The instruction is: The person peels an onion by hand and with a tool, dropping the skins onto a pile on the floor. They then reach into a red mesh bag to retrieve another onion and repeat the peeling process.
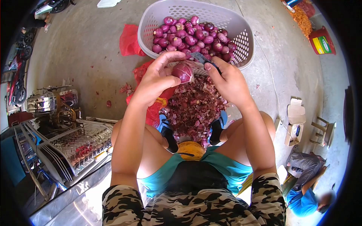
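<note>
Between thumb and fingers of my left hand [160, 77] sits a red onion [182, 72], its skin shiny and dark purple with pale streaks. My right hand [228, 77] grips a small knife [201, 58] by its dark handle, the blade pointing left toward the onion and just above it. Beyond both hands stands a grey plastic basket [247, 41] with perforated walls, holding a heap of peeled-looking red onions [196, 37]. Below my hands, a thick pile of onion skins [196, 101] covers the floor between my feet.
Red mesh bags [132, 41] lie beside the basket. A shiny metal vehicle part [56, 139] stands at left. At right are an open cardboard box [296, 116], a small stool [323, 130] and a seated person in blue [303, 199]. A red bucket [321, 41] stands at upper right.
</note>
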Motion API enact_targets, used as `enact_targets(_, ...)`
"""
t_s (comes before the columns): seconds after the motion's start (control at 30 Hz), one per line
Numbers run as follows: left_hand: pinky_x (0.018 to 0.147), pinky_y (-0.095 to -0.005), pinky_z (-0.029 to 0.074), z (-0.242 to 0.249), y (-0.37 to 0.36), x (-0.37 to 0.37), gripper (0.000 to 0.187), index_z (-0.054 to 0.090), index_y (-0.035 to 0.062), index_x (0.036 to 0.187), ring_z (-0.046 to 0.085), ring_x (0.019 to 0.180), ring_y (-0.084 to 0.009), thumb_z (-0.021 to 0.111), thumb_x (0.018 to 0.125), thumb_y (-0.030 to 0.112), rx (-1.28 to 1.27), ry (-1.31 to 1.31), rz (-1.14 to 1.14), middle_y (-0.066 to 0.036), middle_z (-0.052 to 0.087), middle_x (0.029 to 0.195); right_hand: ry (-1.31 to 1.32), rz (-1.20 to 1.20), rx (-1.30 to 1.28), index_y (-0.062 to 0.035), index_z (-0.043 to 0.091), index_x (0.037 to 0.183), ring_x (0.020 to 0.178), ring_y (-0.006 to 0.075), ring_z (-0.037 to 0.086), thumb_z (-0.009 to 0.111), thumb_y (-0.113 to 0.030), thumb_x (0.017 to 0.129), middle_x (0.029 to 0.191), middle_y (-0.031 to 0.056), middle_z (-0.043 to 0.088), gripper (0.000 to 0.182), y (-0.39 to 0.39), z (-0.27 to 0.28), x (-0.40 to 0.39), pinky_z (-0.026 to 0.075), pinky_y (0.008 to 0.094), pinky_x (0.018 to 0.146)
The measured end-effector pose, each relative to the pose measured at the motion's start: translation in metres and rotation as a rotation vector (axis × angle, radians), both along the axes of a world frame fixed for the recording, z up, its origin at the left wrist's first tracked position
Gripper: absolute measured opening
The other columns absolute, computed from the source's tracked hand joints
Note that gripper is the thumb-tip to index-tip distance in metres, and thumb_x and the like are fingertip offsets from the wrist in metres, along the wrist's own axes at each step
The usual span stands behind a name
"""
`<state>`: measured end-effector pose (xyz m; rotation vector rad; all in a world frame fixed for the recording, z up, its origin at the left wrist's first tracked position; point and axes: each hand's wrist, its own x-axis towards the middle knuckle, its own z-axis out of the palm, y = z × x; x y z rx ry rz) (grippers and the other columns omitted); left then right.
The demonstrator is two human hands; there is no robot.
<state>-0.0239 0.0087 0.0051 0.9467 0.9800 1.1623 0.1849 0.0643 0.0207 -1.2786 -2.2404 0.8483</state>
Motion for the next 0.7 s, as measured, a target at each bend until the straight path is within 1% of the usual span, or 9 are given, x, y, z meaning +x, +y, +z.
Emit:
enact_targets(0.03,0.08,-0.0295,0.049,0.0,-0.001,0.0,0.063,0.041,0.0045,0.127,0.055,0.1,-0.0173,0.059,0.067,-0.008,0.001,0.005,-0.002,-0.012,0.044,0.126,0.05,0.018,0.003,-0.0052,0.061,0.093,0.07,0.0387,0.061,0.052,-0.03,0.088,0.071,0.0218,0.061,0.026,0.001,0.0,0.0,0.046,0.0483,0.063)
enact_targets(0.13,0.077,-0.0283,0.048,-0.002,-0.001,0.001,0.066,0.038,0.0051,0.128,0.055,0.097,-0.0171,0.058,0.066,-0.009,0.063,0.009,-0.017,-0.012,0.042,0.128,0.06,0.141,-0.069,-0.005,0.059,0.09,0.07,0.0388,0.06,0.052,-0.03,0.088,0.071,0.0216,0.061,0.026,0.001,0.003,0.001,0.046,0.0485,0.063)
enact_targets(0.23,0.076,-0.0275,0.048,-0.003,-0.001,0.002,0.069,0.035,0.0058,0.129,0.055,0.097,-0.0173,0.058,0.066,-0.009,0.135,0.003,-0.032,-0.012,0.04,0.129,-0.137,0.118,0.002,-0.0045,0.058,0.089,0.071,0.0391,0.06,0.052,-0.03,0.089,0.071,0.0219,0.06,0.027,0.001,-0.009,0.001,0.045,0.0486,0.064)
enact_targets(0.27,0.076,-0.0274,0.048,-0.002,-0.001,0.002,0.07,0.034,0.006,0.13,0.055,0.096,-0.0174,0.058,0.066,-0.009,0.155,-0.001,-0.037,-0.012,0.04,0.13,-0.138,0.091,-0.012,-0.0042,0.058,0.091,0.072,0.0391,0.06,0.052,-0.03,0.089,0.071,0.0221,0.06,0.027,0.001,-0.008,0.001,0.045,0.0486,0.064)
enact_targets(0.37,0.077,-0.0267,0.048,-0.001,-0.001,0.002,0.066,0.037,0.0053,0.128,0.055,0.098,-0.0168,0.056,0.066,-0.01,0.158,-0.006,-0.027,-0.012,0.041,0.129,-0.106,0.025,-0.03,-0.0033,0.058,0.093,0.072,0.0394,0.06,0.051,-0.03,0.089,0.071,0.0228,0.06,0.028,0.001,-0.001,-0.001,0.045,0.0489,0.064)
enact_targets(0.47,0.099,-0.0374,0.039,0.0,-0.002,0.003,0.063,0.044,0.0034,0.125,0.044,0.118,-0.0219,0.063,0.064,0.003,0.064,-0.031,-0.006,-0.01,0.046,0.125,-0.015,-0.002,-0.03,-0.0021,0.056,0.094,0.071,0.0403,0.059,0.05,-0.029,0.09,0.07,0.0234,0.059,0.028,-0.001,0.001,0.001,0.044,0.0494,0.063)
enact_targets(0.57,0.08,-0.0271,0.048,0.002,-0.001,0.007,0.051,0.048,0.0017,0.12,0.056,0.097,-0.0142,0.059,0.071,-0.01,0.036,-0.1,0.064,-0.009,0.055,0.111,0.062,0.016,-0.096,-0.0008,0.053,0.096,0.07,0.0413,0.058,0.049,-0.028,0.09,0.068,0.0235,0.058,0.028,0.0,0.001,0.002,0.043,0.0491,0.062)
enact_targets(0.63,0.082,-0.0278,0.048,0.003,-0.001,0.01,0.048,0.048,0.0014,0.119,0.057,0.096,-0.0144,0.062,0.073,-0.007,-0.017,-0.1,0.116,-0.009,0.057,0.107,0.135,0.033,-0.189,0.0001,0.051,0.096,0.07,0.0419,0.058,0.048,-0.028,0.091,0.068,0.0239,0.058,0.028,-0.001,-0.002,0.001,0.043,0.0488,0.061)
enact_targets(0.7,0.083,-0.0284,0.047,0.002,0.0,0.014,0.046,0.048,0.0013,0.118,0.057,0.096,-0.0147,0.064,0.076,-0.004,-0.024,-0.105,0.17,-0.008,0.059,0.105,0.14,0.021,-0.151,0.0003,0.049,0.1,0.07,0.0422,0.058,0.047,-0.027,0.091,0.067,0.0238,0.058,0.029,-0.007,-0.001,-0.003,0.043,0.0484,0.06)
